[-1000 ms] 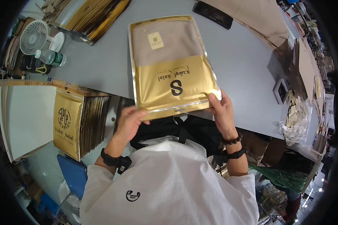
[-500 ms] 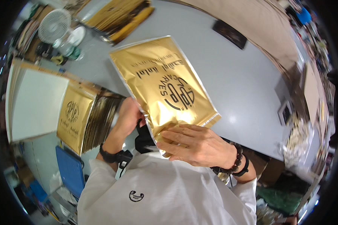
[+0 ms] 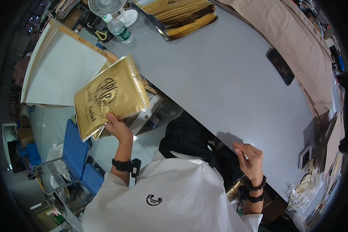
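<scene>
In my left hand (image 3: 119,129) is a flat gold foil packet (image 3: 112,94) with black print and clear sealed edges. The thumb lies on its printed face and the other fingers are hidden behind. It is tilted over a stack of similar packets (image 3: 100,133) at the left, mostly covering them. My right hand (image 3: 252,159) is over the near edge of the grey table (image 3: 205,73). Its fingers are loosely bent, with nothing visible in them.
Beside the packets stands a white board (image 3: 65,73). More gold packets (image 3: 187,17) lie at the table's back, near a water bottle (image 3: 119,29) and a white fan (image 3: 106,5). A dark phone (image 3: 281,66) rests against beige cloth (image 3: 282,34). A blue chair (image 3: 75,149) is lower left.
The gold packet has gone from in front of me to the left, over the stack, in my left hand. My right hand has let go and moved right. The view has turned.
</scene>
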Demonstrator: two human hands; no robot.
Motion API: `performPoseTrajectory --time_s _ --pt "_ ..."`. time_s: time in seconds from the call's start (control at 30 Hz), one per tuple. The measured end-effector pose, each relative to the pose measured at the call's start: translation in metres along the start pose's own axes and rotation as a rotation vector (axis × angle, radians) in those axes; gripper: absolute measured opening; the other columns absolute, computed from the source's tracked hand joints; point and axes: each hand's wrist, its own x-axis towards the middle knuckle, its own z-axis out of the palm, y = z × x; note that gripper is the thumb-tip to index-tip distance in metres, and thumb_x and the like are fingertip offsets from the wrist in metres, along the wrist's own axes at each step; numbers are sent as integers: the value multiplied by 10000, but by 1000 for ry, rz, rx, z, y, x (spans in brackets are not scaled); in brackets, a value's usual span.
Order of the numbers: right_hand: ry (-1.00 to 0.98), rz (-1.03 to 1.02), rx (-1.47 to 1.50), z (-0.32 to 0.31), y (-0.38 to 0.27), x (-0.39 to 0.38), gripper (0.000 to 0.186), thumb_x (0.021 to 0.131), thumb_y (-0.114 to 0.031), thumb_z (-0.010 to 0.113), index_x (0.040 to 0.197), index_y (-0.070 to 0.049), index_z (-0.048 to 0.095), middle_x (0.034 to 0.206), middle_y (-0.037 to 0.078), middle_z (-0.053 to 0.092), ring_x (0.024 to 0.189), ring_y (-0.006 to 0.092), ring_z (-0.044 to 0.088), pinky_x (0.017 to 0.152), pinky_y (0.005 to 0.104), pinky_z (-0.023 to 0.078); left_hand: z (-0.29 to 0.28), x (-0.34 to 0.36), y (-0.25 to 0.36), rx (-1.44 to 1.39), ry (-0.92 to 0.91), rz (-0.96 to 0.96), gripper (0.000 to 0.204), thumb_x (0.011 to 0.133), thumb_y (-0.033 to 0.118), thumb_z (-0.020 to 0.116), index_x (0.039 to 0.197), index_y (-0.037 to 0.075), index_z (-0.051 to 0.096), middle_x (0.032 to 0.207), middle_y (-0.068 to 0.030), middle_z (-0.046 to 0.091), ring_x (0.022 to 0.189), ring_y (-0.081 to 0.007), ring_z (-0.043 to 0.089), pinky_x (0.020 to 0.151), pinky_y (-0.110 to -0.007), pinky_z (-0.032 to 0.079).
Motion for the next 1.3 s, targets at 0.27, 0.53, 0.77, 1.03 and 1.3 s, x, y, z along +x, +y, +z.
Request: performPoseTrajectory --time_s 0.27,0.53,0.77,1.03,1.3 --pt "-20 -2 -26 -1 13 8 141 918 -31 768 1059 -41 779 848 121 742 651 267 691 574 325 527 -37 88 -9 230 -148 -659 517 1081 557 513 1123 54 624 861 -90 710 711 -158 648 613 -249 489" --pt "113 67 -156 -58 54 38 131 951 -55 736 1073 -27 777 839 158 737 683 295 699 622 351 545 -13 82 7 589 -420 -695 536 1062 579 537 813 121 660 601 25 572 472 -66 497 398 -203 323" --pt "648 216 -499 -162 188 134 219 988 -211 695 1051 -14 767 904 179 749 778 313 724 730 404 561 134 20 26 554 -743 -186 349 1109 397 536 1074 73 663 609 20 538 470 -45 447 415 -198 301" --pt "738 544 -474 -218 306 187 261 894 -248 782 1081 -69 753 1158 160 680 1137 387 602 990 474 500 283 -61 42 381 -1215 -223 288 1116 322 530 1131 54 634 624 21 543 499 -51 467 459 -212 322" --pt "672 455 -356 -235 304 180 187 961 -212 707 964 -38 776 1066 187 696 1076 376 618 946 448 513 371 -142 42 305 -1625 -170 285 1111 253 545 1112 -3 671 657 -11 608 561 -68 525 525 -233 402"
